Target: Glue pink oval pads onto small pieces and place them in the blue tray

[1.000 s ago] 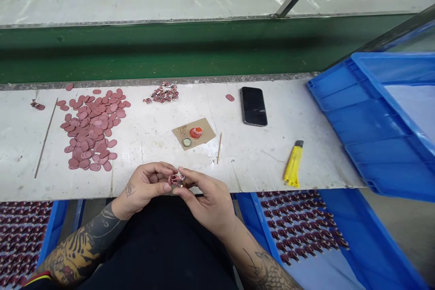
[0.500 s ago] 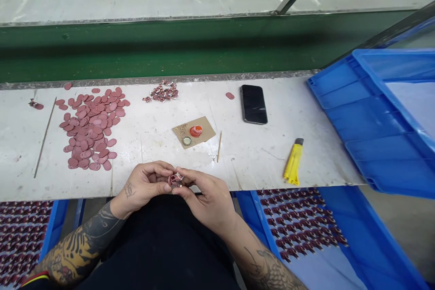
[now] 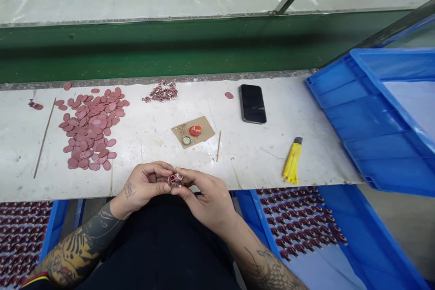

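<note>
Between my fingertips, at the table's front edge, is a small reddish-brown figurine [image 3: 175,180] with pale bits on it; its exact shape is partly hidden. My left hand [image 3: 147,181] pinches it from the left, thumb in front. From the right, my right hand [image 3: 205,195] grips the same piece with thumb and forefinger. Beyond the hands lies a brown card [image 3: 207,137] bearing a red-orange blob [image 3: 195,131], a bottle cap [image 3: 186,141] and tiny specks. A thin wooden stick [image 3: 219,146] rests beside the card.
Many flat pink ovals [image 3: 90,129] are heaped on the left. Behind the card sits a pile of small reddish parts [image 3: 164,92]. A phone [image 3: 253,103], a yellow utility knife [image 3: 292,161] and a blue crate [image 3: 340,113] are rightward. Trays of dark red pieces [image 3: 295,219] lie below the table.
The view has shifted very slightly. Both hands keep their hold on the figurine, with hardly any visible movement.
</note>
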The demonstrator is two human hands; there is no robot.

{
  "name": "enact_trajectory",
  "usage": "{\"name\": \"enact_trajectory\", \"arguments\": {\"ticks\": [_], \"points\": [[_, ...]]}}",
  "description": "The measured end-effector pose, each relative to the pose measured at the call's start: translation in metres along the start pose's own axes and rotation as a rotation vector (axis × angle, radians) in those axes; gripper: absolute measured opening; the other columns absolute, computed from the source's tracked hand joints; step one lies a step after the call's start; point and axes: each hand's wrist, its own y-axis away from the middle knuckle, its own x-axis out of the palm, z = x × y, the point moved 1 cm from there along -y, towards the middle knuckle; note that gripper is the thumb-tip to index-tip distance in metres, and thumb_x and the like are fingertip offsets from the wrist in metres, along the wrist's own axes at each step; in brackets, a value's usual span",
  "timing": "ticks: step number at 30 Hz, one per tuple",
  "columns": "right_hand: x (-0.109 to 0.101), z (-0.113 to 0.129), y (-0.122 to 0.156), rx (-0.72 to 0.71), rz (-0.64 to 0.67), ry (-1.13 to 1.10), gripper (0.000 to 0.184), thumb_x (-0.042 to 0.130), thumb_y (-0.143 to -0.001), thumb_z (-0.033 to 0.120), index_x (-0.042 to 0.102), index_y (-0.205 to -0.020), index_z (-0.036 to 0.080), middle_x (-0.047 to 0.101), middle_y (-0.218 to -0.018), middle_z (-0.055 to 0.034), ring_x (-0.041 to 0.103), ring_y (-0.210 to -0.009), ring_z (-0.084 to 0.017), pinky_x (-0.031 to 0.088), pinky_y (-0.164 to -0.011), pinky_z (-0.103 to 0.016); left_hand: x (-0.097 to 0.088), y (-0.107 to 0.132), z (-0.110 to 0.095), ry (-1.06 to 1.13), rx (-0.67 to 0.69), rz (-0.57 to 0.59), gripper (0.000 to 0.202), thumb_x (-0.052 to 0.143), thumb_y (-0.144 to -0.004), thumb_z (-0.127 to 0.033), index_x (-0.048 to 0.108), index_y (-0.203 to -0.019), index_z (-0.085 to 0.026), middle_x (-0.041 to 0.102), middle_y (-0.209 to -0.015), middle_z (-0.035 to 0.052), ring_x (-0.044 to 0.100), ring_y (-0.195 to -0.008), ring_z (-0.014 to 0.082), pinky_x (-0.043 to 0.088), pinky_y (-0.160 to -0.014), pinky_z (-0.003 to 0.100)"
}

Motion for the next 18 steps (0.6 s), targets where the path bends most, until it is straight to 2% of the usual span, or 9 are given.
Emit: {"name": "enact_trajectory", "arguments": {"ticks": [18], "points": [[-0.0004,-0.0013,0.0011,-0.007,0.015,0.013,0.036,0.071,-0.090,0.027,0.064,-0.125,0.025,0.079,-0.100,-0.0038,0.077,-0.082,-0.021,0.065,-0.075,-0.032,-0.0009,0.0024,0.0010,-0.011,-0.015,-0.023,0.022,0.088,-0.067,-0.013,0.078,-0.086,-0.016,0.071,-0.104,0.0083,0.072,-0.088,0.0180,0.061,-0.074,0.026]]}}
